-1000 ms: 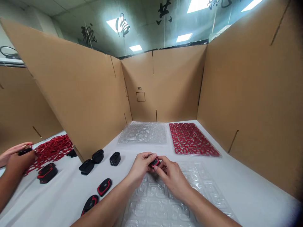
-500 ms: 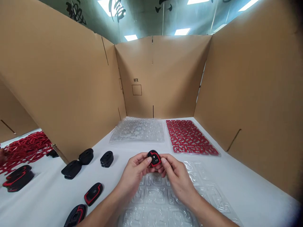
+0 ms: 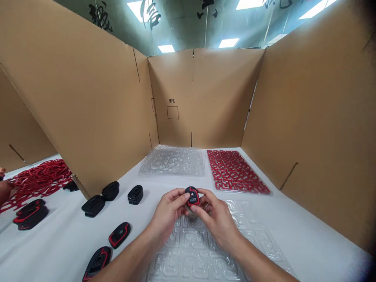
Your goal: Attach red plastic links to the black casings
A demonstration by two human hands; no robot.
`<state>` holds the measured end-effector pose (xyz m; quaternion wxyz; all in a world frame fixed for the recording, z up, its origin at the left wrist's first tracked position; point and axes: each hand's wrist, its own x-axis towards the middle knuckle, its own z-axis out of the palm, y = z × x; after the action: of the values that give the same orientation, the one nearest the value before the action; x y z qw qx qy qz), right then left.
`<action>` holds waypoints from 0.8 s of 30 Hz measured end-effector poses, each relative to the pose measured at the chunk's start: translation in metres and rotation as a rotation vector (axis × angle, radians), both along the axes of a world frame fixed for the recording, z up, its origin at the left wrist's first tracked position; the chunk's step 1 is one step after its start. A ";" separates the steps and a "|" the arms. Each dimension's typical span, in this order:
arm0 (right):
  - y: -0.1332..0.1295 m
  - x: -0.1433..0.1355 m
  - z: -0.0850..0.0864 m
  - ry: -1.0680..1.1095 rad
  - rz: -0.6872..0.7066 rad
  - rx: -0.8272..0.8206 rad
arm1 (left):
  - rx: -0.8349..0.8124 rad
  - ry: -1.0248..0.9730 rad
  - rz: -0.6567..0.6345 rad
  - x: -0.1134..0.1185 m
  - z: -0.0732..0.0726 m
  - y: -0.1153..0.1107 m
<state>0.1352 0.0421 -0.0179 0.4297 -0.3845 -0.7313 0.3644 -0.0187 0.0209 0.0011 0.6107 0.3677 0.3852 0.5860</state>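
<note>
Between my two hands is a small black key fob cover (image 3: 192, 196) with a red trim strip round its edge. My left hand (image 3: 173, 205) pinches its left side, thumb on the front face. On the other side, my right hand (image 3: 217, 219) grips it with the thumb at the lower edge and fingers at the upper right. Below both hands lies a clear plastic blister tray (image 3: 195, 239) with moulded trim-shaped hollows. Left of my left forearm sit two more red-trimmed black covers, one farther back (image 3: 119, 235) and one nearer (image 3: 97, 263).
Plain black covers stand in small stacks (image 3: 135, 195) (image 3: 93, 205) (image 3: 111, 191) at the left. Clear trays (image 3: 173, 160) lie at the back, beside a tray of red trim strips (image 3: 236, 172). Cardboard walls (image 3: 205, 98) enclose the table. Far left are loose red strips (image 3: 41, 180) and another person's hand (image 3: 4, 190).
My right thumb has slid from the cover's right side down to its lower edge, and the right fingers have shifted to its upper right. The view has turned slightly left.
</note>
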 end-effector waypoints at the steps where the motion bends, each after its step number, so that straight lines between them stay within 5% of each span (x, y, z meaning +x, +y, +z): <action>1: 0.000 0.000 0.000 -0.008 -0.004 0.009 | 0.001 0.008 -0.004 0.000 0.000 0.000; 24: -0.002 0.002 0.002 -0.062 -0.030 0.128 | 0.047 0.054 -0.036 -0.005 0.001 -0.001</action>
<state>0.1373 0.0401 -0.0162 0.4360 -0.3783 -0.7601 0.2983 -0.0234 0.0195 0.0020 0.6017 0.4046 0.3811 0.5736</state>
